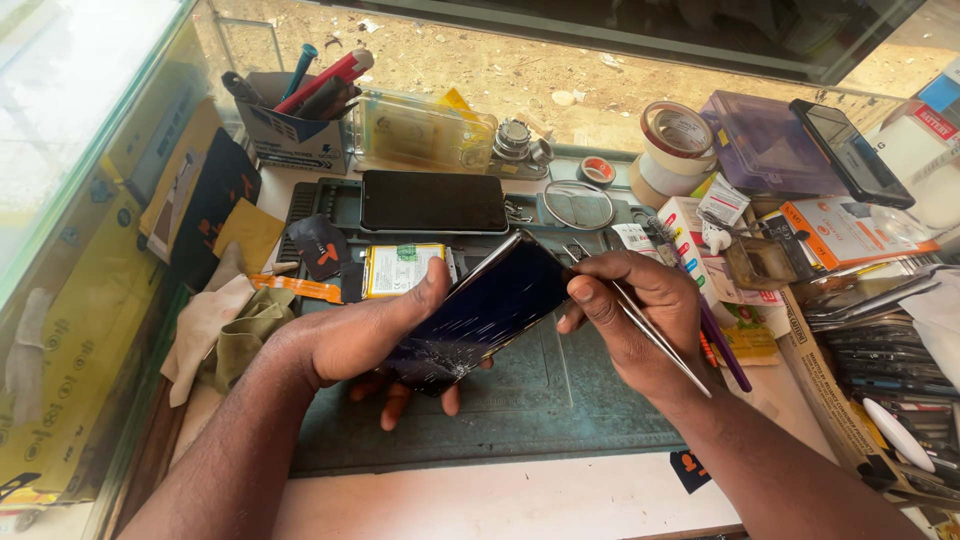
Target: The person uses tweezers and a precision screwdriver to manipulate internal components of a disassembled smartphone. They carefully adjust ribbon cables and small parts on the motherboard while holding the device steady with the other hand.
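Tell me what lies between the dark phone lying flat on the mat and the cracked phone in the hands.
In the head view, a phone battery with a white and yellow label lies between the flat phone and the cracked phone.

A single head-worn camera looks steeply down and forward from close above the surface (560,400), facing the glass front at its far edge.

We saw a cracked dark screen (478,315) on the mat (540,400); behind it a black phone (433,201); right, an orange-white box (845,232).
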`<action>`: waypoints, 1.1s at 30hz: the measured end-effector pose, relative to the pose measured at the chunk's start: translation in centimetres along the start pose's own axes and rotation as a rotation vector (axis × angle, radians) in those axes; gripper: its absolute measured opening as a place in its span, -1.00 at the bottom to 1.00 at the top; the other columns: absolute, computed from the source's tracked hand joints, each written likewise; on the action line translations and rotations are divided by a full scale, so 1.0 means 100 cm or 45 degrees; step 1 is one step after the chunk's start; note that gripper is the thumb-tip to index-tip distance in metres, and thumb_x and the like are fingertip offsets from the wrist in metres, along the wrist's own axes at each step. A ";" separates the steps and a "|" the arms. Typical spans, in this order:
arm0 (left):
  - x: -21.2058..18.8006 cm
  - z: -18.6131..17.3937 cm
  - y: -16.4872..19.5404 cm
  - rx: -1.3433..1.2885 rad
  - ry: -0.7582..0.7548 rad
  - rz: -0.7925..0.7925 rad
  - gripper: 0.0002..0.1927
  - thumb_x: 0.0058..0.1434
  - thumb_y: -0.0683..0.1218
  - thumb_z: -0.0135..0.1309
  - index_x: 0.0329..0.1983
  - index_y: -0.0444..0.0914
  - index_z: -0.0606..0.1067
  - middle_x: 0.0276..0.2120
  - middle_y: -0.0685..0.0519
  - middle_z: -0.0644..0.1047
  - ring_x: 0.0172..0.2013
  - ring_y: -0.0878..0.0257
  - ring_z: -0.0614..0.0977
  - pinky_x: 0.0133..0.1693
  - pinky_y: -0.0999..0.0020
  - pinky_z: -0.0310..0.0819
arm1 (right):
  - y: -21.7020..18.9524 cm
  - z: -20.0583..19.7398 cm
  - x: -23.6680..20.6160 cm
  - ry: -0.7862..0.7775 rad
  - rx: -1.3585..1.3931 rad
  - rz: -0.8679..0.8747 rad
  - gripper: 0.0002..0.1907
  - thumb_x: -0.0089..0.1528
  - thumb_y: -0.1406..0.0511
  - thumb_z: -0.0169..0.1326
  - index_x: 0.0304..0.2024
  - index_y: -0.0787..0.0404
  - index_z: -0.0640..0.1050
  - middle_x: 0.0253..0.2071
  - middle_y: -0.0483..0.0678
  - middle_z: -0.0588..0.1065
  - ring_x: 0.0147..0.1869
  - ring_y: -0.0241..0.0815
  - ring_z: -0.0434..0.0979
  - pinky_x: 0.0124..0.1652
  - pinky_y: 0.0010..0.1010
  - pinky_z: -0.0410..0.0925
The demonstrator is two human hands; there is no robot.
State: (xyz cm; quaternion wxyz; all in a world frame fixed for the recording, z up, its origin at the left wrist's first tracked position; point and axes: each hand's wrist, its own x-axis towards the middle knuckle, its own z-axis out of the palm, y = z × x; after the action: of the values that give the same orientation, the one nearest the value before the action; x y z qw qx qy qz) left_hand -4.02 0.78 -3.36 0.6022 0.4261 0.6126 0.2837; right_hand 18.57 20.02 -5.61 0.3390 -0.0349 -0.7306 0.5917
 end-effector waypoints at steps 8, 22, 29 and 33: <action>0.000 0.001 0.001 0.038 0.048 0.034 0.12 -0.03 0.65 -0.76 0.09 -0.04 0.58 -0.45 0.07 0.71 -0.66 0.29 0.62 -0.68 0.41 0.30 | 0.007 -0.003 0.004 -0.016 -0.052 -0.006 -0.78 0.34 0.33 0.21 -0.03 0.34 0.58 -0.21 -0.01 0.57 -0.25 -0.28 0.64 -0.25 -0.44 0.59; 0.011 0.003 -0.015 0.207 0.194 0.405 -0.01 0.05 0.64 -0.39 0.00 -0.14 0.66 -0.34 0.08 0.65 -0.30 0.29 0.63 -0.29 0.34 0.54 | -0.017 0.002 -0.004 -0.060 -0.338 -0.389 -0.74 0.36 0.23 0.19 -0.02 0.27 0.58 -0.23 -0.03 0.58 -0.25 -0.28 0.67 -0.26 -0.51 0.53; 0.001 0.005 -0.006 0.394 0.173 0.526 0.02 0.00 0.65 -0.14 0.15 -0.21 0.56 -0.13 0.00 0.66 -0.08 0.18 0.67 -0.04 0.26 0.55 | -0.015 0.001 -0.004 -0.091 -0.252 -0.391 -0.75 0.34 0.23 0.23 -0.03 0.25 0.60 -0.23 -0.03 0.59 -0.23 -0.34 0.64 -0.25 -0.53 0.53; -0.006 0.008 0.003 0.513 0.242 0.431 0.09 -0.32 0.60 0.08 0.14 -0.20 0.55 -0.10 -0.05 0.67 -0.09 0.13 0.72 -0.10 0.21 0.61 | -0.014 -0.001 -0.002 -0.141 -0.383 -0.445 -0.76 0.29 0.22 0.26 -0.04 0.18 0.63 -0.23 -0.07 0.65 -0.29 -0.46 0.53 -0.28 -0.61 0.43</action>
State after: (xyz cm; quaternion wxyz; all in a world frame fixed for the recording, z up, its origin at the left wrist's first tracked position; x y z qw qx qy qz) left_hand -3.21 0.30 -2.94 0.3892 0.6050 0.6305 0.2916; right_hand 19.25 19.59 -4.46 0.3867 0.0746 -0.8230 0.4094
